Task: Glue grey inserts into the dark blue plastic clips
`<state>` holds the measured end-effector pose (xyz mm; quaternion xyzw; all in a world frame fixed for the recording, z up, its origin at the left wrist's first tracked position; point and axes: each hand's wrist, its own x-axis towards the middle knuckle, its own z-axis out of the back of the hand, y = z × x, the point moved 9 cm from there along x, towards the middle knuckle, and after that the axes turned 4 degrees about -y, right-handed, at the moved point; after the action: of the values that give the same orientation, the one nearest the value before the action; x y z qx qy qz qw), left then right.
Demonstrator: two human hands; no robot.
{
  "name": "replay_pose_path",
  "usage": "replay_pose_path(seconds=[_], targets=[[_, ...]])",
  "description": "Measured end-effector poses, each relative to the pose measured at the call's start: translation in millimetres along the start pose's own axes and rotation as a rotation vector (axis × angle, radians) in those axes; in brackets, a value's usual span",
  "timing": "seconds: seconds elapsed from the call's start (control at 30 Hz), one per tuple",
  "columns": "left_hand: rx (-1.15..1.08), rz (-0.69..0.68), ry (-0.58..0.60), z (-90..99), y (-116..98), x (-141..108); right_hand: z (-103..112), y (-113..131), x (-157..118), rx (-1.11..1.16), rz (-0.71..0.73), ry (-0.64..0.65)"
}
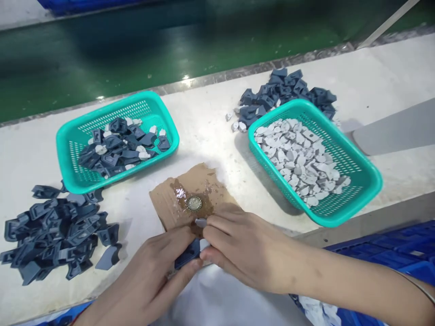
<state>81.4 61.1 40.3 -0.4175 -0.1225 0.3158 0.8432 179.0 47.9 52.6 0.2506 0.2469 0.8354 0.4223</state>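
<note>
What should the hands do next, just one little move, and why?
Maybe the right hand could gently press the white piece against the dark piece, while the left hand keeps that one steady. I think so because each hand already has one piece in its fingers, and the two pieces sit right by each other.

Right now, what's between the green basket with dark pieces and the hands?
First some white table, then brown cardboard with a small round thing on its wet part. The head view shows it.
</note>
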Motion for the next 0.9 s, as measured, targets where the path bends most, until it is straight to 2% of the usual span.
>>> replay_pose_path(seconds=[0.07, 0.13, 0.2, 0.23, 0.3, 0.4, 0.47, 0.57, 0.67, 0.77, 0.9], targets=[[0.107, -0.047, -0.088, 23.7, 2, 4, 21, -9, -3, 0.064, -0.012, -0.037], [0.308, -0.023, -0.290, 63.0, 11, 6, 54, -32, -12, -0.010, -0.116, -0.149], [0.572, 0.126, -0.507, 103.6, 29, 4, 92, -66, -29, -0.273, -0.327, -0.284], [0.674, 0.209, -0.570, 117.7, 39, 3, 107, -83, -40, -0.438, -0.449, -0.324], [0.755, 0.287, -0.622, 129.9, 51, 3, 120, -115, -59, -0.643, -0.622, -0.277], [0.694, 0.205, -0.634, 120.4, 53, 1, 115, -143, -71, -0.647, -0.657, -0.202], [0.657, 0.150, -0.629, 110.0, 51, -6, 109, -147, -70, -0.598, -0.611, -0.209], [0.622, 0.111, -0.543, 97.6, 54, -22, 107, -147, -67, -0.501, -0.572, -0.229], [0.695, 0.128, -0.455, 93.7, 63, -43, 110, -147, -65, -0.398, -0.570, -0.249], [0.806, 0.170, -0.395, 90.8, 73, -64, 113, -147, -65, -0.401, -0.590, -0.264], [0.762, 0.248, -0.377, 85.5, 83, -81, 114, -142, -69, -0.350, -0.662, -0.347]])
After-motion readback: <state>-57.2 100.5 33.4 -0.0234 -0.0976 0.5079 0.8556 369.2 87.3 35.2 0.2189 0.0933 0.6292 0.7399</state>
